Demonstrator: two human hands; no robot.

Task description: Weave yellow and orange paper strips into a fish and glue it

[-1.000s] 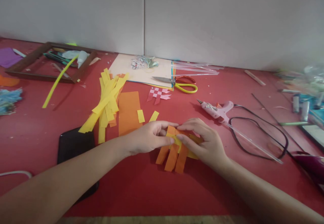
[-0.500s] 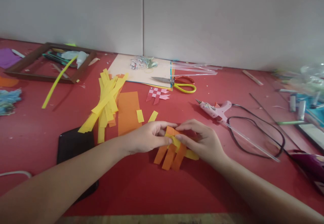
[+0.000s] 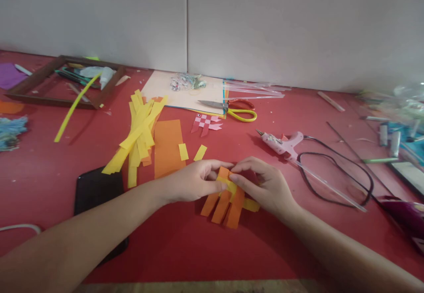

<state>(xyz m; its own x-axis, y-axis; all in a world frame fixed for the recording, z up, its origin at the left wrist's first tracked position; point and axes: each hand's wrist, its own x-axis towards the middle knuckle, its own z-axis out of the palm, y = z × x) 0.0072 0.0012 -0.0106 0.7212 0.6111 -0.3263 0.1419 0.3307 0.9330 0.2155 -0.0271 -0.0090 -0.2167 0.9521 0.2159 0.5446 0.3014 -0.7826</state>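
My left hand (image 3: 190,180) and my right hand (image 3: 265,187) meet over a small weave of orange and yellow paper strips (image 3: 225,202) lying on the red table (image 3: 212,249). Both hands pinch the weave's upper end, fingertips touching a yellow strip that crosses the orange ones. Three orange strip ends stick out toward me below the hands. A yellow end pokes out under my right palm.
A pile of yellow strips (image 3: 139,134) and an orange sheet (image 3: 168,147) lie to the left. A black phone (image 3: 96,191) sits by my left forearm. Scissors (image 3: 232,107), a small pink woven piece (image 3: 206,123), a pink glue gun (image 3: 281,143) with black cord, and a wooden frame (image 3: 62,81) lie beyond.
The hands have stayed at the weave, with small finger shifts. The yellow strip end under my right hand has slid a little, and the orange ends have shifted slightly.
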